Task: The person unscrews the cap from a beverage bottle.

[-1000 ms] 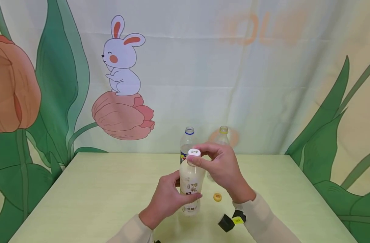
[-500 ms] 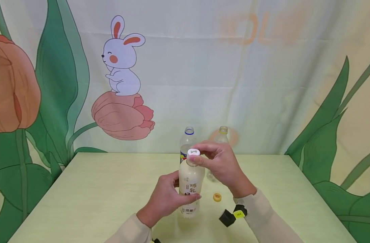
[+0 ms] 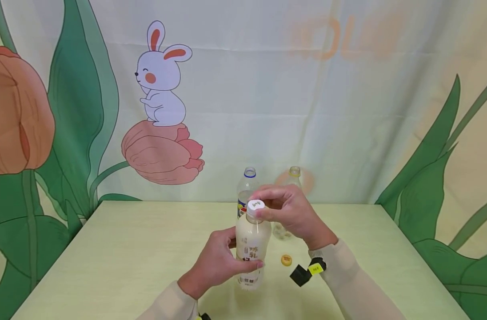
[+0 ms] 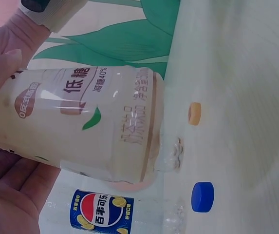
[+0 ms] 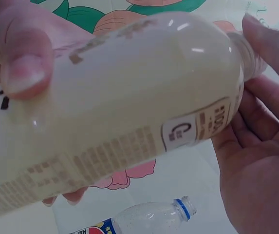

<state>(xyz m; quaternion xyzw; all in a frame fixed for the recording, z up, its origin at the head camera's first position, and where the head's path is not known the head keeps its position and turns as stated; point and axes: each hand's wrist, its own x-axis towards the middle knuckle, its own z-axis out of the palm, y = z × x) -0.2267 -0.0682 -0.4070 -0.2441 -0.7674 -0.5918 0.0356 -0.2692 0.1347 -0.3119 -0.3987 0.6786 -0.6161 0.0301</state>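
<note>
My left hand [image 3: 213,264] grips a cream-coloured milk tea bottle [image 3: 253,233] round its lower body, thumb across the front. The bottle is nearly upright, and in the left wrist view its base [image 4: 151,126] is raised off the table. At its top, my right hand [image 3: 289,213] pinches the white cap [image 3: 256,205] between thumb and fingers. The right wrist view has the bottle's neck [image 5: 246,56] beside the right thumb, with the left thumb [image 5: 27,73] pressed on the label.
Behind the hands stand an uncapped Pepsi bottle [image 3: 249,181] with a blue neck ring and a clear bottle [image 3: 294,179] with a yellow one. On the table [image 3: 147,253] lie a yellow cap [image 3: 286,260] and a blue cap [image 4: 203,197]. A printed curtain hangs behind.
The lettering on the white cap has turned to a different angle. My right wrist has risen slightly while the fingers stay at the cap. The bottle has dipped a little in the left hand.
</note>
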